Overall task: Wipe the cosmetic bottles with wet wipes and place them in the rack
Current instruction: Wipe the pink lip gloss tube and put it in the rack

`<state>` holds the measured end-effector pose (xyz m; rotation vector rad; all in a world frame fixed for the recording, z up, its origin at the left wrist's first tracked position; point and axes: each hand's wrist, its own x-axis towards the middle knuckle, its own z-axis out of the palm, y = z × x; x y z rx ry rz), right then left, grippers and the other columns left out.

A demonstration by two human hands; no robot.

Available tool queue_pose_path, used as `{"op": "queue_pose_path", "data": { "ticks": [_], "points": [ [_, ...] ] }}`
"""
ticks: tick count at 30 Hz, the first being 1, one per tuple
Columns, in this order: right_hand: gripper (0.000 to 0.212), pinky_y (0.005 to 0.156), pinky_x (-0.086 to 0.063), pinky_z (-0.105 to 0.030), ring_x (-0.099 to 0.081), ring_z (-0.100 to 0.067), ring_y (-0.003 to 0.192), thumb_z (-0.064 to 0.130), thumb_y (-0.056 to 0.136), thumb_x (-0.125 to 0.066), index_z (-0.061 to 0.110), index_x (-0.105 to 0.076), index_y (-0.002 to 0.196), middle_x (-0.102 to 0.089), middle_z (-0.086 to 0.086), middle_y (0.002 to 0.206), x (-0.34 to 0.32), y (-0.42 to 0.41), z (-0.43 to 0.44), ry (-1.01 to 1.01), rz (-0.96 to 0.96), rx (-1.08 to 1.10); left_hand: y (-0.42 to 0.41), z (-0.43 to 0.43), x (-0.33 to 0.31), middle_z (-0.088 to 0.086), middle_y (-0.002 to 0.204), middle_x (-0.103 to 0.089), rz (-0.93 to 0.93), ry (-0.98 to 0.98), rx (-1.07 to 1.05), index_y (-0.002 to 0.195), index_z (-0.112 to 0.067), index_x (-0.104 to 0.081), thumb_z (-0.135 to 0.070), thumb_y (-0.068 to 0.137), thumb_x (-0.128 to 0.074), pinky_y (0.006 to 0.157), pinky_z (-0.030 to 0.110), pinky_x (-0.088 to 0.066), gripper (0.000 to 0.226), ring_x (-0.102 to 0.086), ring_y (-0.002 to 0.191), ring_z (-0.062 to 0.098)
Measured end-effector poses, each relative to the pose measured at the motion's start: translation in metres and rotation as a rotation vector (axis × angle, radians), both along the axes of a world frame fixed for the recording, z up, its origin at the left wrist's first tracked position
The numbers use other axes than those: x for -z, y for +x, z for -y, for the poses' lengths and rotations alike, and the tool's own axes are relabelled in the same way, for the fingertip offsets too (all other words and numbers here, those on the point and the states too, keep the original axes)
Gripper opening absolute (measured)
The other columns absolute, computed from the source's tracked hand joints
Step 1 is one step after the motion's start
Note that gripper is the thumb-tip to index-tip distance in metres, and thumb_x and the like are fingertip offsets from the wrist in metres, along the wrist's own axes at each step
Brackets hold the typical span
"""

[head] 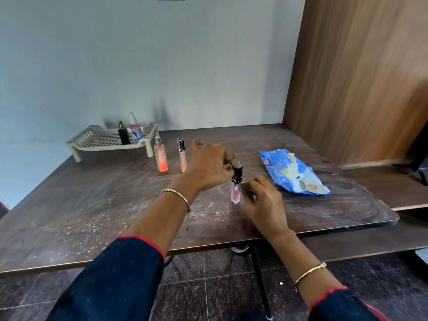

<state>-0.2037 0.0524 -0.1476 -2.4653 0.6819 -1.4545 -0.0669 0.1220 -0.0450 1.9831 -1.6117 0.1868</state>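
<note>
A small pink bottle with a black cap (pixel 236 195) stands upright on the dark table (pixel 92 216). My left hand (pixel 209 164) pinches its black cap from above. My right hand (pixel 264 202) pinches a white wet wipe (pixel 238 187) against the bottle's side. Farther back stand an orange spray bottle (pixel 161 156) and a slim peach bottle with a silver cap (pixel 182 155). The beige rack (pixel 97 142) at the back left holds a black bottle (pixel 124 134) and a pink pump bottle (pixel 136 130).
A blue pack of wet wipes (pixel 293 173) lies to the right of my hands. White specks are scattered over the tabletop. A wooden panel (pixel 359 77) rises at the right, with a lower shelf beside the table. The wall runs behind the rack.
</note>
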Motion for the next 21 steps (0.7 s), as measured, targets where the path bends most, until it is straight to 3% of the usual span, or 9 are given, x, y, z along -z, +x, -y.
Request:
{"op": "queue_pose_path", "data": {
  "ticks": [10, 16, 21],
  "points": [
    [0.006, 0.063, -0.052, -0.034, -0.059, -0.016, 0.071, 0.006, 0.082, -0.070, 0.006, -0.069, 0.088, -0.060, -0.001, 0.084, -0.023, 0.014, -0.007, 0.050, 0.167, 0.028, 0.002, 0.001, 0.001, -0.020, 0.088, -0.070, 0.014, 0.012, 0.029, 0.085, -0.031, -0.076, -0.021, 0.075, -0.069, 0.103, 0.038, -0.015, 0.016, -0.055, 0.087, -0.001],
    [0.009, 0.064, -0.052, -0.039, -0.059, -0.014, 0.072, 0.004, 0.079, -0.071, 0.011, -0.069, 0.085, -0.060, 0.003, 0.084, 0.003, 0.007, -0.006, 0.173, 0.071, 0.028, 0.004, 0.002, 0.003, -0.018, 0.085, -0.071, -0.006, -0.012, 0.021, 0.082, -0.029, -0.076, -0.023, 0.076, -0.070, 0.101, 0.034, -0.015, 0.011, -0.051, 0.080, -0.006],
    [0.010, 0.067, -0.053, -0.037, -0.061, -0.013, 0.073, 0.005, 0.081, -0.070, 0.015, -0.070, 0.084, -0.063, 0.003, 0.083, -0.013, 0.011, -0.004, 0.236, 0.168, 0.033, 0.002, 0.001, 0.001, -0.021, 0.084, -0.069, 0.012, 0.000, 0.029, 0.083, -0.030, -0.076, -0.019, 0.074, -0.069, 0.100, 0.035, -0.015, 0.015, -0.054, 0.081, -0.005]
  ]
}}
